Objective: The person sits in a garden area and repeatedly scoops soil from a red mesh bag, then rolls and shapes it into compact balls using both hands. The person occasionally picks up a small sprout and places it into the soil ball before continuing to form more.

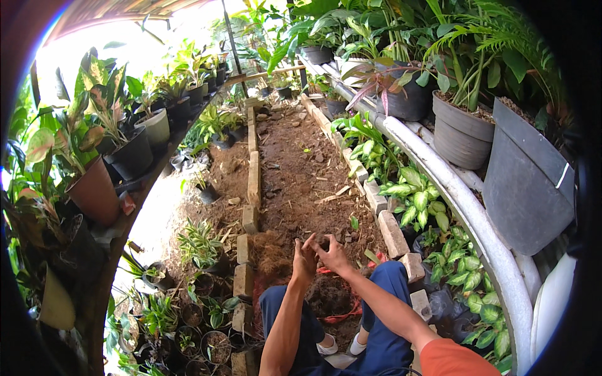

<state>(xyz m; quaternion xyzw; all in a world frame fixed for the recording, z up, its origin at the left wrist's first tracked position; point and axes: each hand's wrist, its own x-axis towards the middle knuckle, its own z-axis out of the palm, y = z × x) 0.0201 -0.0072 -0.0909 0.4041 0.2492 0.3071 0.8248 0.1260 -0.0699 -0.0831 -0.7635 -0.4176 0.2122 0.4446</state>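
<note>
My left hand [305, 258] and my right hand [333, 257] come together in front of my knees, fingertips nearly meeting. Their fingers curl around something small and dark between them, too hidden to name. Just below, between my legs, lies dark loose soil [329, 294] in a red plastic bag or sheet [331, 320]. Brown fibrous material [271, 254] rests on the ground to the left of my hands.
A dirt path [291, 163] runs ahead between brick edgings [253, 178]. Potted plants [204, 247] crowd the left side. On the right, leafy plants [464, 266] grow below a curved white pipe [464, 194], with large pots [527, 178] above it.
</note>
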